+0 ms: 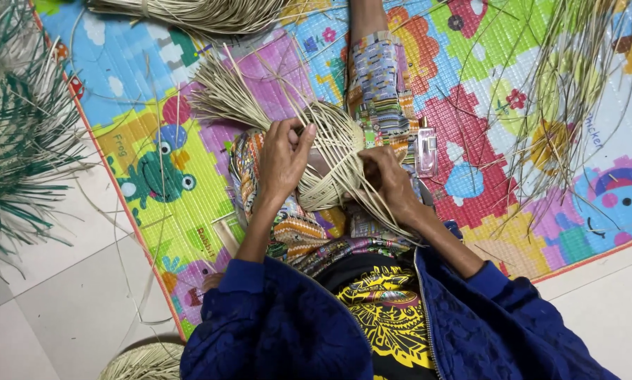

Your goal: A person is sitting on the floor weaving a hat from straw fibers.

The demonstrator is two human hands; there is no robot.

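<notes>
A person sits on a bright cartoon-printed foam play mat (154,105), legs stretched out away from us, with a half-woven round piece of pale straw-coloured leaf strips (333,151) resting on the lap. The left hand (282,160) grips the weave's left edge, fingers curled together and thumb pressed against the strips. The right hand (390,181) holds the near right edge, fingers bent, pinching several strips that trail toward the body. Loose strip ends (228,91) fan out to the far left. A small clear pink bottle (426,146) lies just right of the leg. Green fronds (17,155) lie on the floor at far left.
</notes>
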